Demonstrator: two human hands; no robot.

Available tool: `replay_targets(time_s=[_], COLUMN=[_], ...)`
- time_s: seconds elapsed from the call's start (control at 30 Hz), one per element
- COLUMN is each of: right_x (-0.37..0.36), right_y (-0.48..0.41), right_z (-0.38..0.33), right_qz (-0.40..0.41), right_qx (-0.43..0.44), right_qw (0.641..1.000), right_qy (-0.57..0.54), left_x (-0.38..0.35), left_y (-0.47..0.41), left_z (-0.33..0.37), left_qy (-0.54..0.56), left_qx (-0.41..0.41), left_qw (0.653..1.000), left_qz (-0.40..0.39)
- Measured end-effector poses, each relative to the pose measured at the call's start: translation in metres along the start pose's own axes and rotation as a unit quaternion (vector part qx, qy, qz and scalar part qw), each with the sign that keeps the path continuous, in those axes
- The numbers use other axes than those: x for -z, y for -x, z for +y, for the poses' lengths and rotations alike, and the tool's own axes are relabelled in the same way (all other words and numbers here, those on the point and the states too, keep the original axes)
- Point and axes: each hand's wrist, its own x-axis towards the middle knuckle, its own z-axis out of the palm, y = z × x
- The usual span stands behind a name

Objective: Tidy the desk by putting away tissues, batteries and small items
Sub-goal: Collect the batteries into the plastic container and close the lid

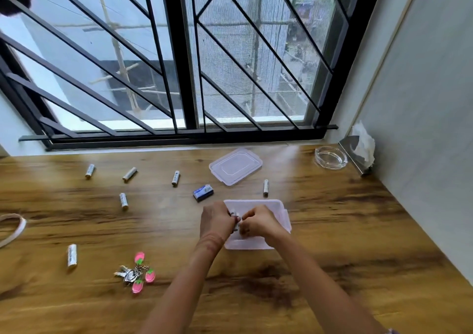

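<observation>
desk [345,244]: batteries [237,218] pinched between left hand [216,220], right hand [258,222].

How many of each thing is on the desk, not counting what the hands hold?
Batteries: 6
Tub: 1
Lid: 1
Blue box: 1
Keys: 1 bunch
Ashtray: 1
White ring: 1
Tissue holder: 1
Total: 13
Held item, blurred: left out.

Wood-grain desk [332,231] abuts barred, mesh-screened window [179,65] w/ daylight; pale wall [430,103] along desk's right edge.
</observation>
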Motion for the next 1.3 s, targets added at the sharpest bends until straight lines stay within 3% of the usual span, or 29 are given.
replay_targets(time_s=[0.13,0.43,0.57,0.7,0.87,1.03,1.23,1.3], right_x=[-0.007,-0.011,-0.002,0.023,0.051,0.056,0.061,0.065], right_y=[-0.009,-0.011,-0.010,-0.020,-0.057,-0.080,-0.093,-0.087], right_z=[0.004,0.007,-0.002,-0.020,-0.022,-0.019,-0.010,-0.013], right_qz=[0.027,0.074,0.159,0.266,0.178,0.144,0.192,0.212], right_qx=[0.008,0.049,0.130,0.193,0.091,0.066,0.051,0.065], right_qw=[1.000,0.996,0.978,0.938,0.965,0.968,0.958,0.961], right_qy=[-0.004,0.017,0.028,0.113,0.170,0.195,0.208,0.165], left_x=[-0.006,0.001,0.010,0.011,0.012,0.011,0.011,0.010], left_y=[0.003,0.010,0.014,0.012,0.010,0.006,0.009,0.010], left_z=[0.005,-0.007,-0.014,-0.021,-0.024,-0.027,-0.027,-0.028], left_qy=[-0.045,0.018,0.003,-0.009,0.020,0.042,0.094,0.099], left_qx=[-0.024,-0.060,-0.043,-0.028,-0.022,0.000,0.032,0.033], left_qw=[0.998,0.989,0.980,0.989,0.989,0.991,0.989,0.988], left_qz=[0.027,0.136,0.192,0.148,0.142,0.126,0.112,0.113])
